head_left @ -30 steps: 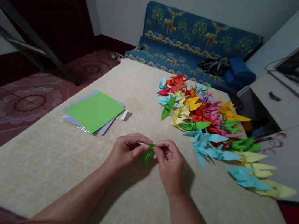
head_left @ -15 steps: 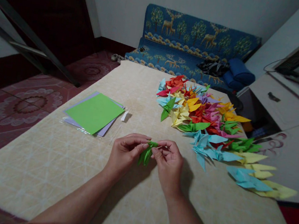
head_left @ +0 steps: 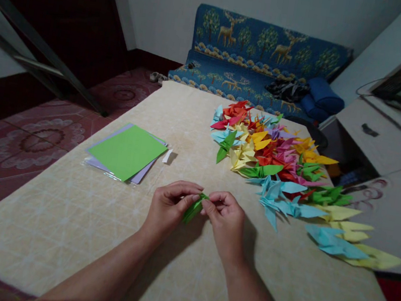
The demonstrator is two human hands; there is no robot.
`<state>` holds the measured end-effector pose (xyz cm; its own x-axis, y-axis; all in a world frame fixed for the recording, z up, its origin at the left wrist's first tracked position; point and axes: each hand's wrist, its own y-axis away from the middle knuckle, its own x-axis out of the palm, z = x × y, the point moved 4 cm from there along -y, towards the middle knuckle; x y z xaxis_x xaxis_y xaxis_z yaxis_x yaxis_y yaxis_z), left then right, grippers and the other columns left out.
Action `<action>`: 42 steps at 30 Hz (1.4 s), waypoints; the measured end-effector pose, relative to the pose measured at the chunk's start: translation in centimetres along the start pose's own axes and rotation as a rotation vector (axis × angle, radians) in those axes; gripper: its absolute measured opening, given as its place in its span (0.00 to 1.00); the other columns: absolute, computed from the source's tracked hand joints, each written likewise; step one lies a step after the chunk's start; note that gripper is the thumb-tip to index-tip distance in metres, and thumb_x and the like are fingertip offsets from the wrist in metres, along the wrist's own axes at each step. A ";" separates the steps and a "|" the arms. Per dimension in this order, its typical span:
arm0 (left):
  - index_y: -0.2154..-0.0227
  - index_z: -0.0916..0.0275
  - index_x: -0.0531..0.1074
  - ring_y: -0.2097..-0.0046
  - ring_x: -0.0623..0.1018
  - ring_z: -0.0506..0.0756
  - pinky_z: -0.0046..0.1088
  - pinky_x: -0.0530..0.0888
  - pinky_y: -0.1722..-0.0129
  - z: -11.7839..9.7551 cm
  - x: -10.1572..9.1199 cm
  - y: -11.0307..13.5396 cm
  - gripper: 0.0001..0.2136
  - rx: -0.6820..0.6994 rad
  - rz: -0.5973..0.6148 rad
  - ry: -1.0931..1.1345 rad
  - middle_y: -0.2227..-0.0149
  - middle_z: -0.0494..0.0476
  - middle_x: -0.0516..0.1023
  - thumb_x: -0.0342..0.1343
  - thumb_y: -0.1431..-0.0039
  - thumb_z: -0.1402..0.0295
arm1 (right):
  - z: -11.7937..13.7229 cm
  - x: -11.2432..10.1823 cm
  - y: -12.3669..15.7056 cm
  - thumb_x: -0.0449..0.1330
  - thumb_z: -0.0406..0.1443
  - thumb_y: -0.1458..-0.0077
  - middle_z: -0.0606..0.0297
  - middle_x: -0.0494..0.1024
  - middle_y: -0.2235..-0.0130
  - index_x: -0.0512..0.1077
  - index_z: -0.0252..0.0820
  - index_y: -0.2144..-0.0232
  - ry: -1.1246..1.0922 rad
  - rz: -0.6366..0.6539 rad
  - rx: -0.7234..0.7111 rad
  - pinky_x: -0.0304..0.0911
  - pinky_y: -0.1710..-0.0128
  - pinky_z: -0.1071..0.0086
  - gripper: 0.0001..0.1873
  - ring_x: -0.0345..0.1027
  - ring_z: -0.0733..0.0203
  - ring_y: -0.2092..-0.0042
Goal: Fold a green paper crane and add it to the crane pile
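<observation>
A small folded green origami paper (head_left: 193, 211) is pinched between both hands just above the table's middle. My left hand (head_left: 172, 204) grips it from the left, thumb and fingers closed near its upper end. From the other side my right hand (head_left: 226, 219) pinches its top tip, fingers curled. Part of the paper is hidden behind the fingertips. To the right lies a heap of folded paper cranes (head_left: 262, 142) in red, yellow, pink, blue and green. Left of the hands rests a stack of square paper sheets (head_left: 128, 152), green on top of purple, with clear wrapping beneath.
A cream patterned cloth covers the table (head_left: 60, 230). A small white scrap (head_left: 167, 156) lies beside the sheets. Beyond the far edge stands a blue sofa (head_left: 236, 65) with deer and trees. At the right is a white cabinet (head_left: 393, 144); a metal ladder (head_left: 42, 46) leans at the left.
The green folded paper has tilted, its lower end now pointing down-left, and its hanging parts look closer together. My right hand has shifted slightly downward. The cranes and sheets stay in place.
</observation>
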<state>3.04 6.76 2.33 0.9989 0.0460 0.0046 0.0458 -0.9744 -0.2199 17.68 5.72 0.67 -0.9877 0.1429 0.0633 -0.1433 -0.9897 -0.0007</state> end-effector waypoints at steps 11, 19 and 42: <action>0.73 0.60 0.81 0.62 0.80 0.55 0.30 0.76 0.60 -0.5 -0.2 0.0 0.03 0.013 -0.083 0.005 0.66 0.57 0.82 0.63 0.49 0.72 | 0.1 0.4 0.3 0.67 0.40 0.55 0.70 0.72 0.75 0.70 0.39 0.74 -0.041 0.028 0.070 0.62 0.74 0.74 0.12 0.66 0.67 0.75; 0.75 0.62 0.81 0.63 0.80 0.56 0.30 0.77 0.63 -0.2 0.1 0.0 0.02 -0.107 -0.025 0.088 0.67 0.60 0.82 0.65 0.52 0.70 | 0.1 -0.1 0.4 0.66 0.40 0.52 0.72 0.69 0.77 0.70 0.40 0.74 -0.085 -0.019 0.053 0.58 0.76 0.75 0.11 0.62 0.68 0.76; 0.82 0.65 0.76 0.74 0.76 0.49 0.24 0.74 0.71 0.8 0.0 0.0 0.06 -0.358 -0.087 0.253 0.74 0.54 0.80 0.69 0.63 0.73 | 0.8 0.2 0.6 0.66 0.37 0.55 0.71 0.71 0.74 0.68 0.41 0.70 -0.076 0.041 0.055 0.63 0.79 0.76 0.11 0.64 0.68 0.76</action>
<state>3.06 6.89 1.59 0.9591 0.1193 0.2567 0.0844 -0.9861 0.1430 17.40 5.13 1.51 -0.9847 0.1034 0.1401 -0.0972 -0.9940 0.0502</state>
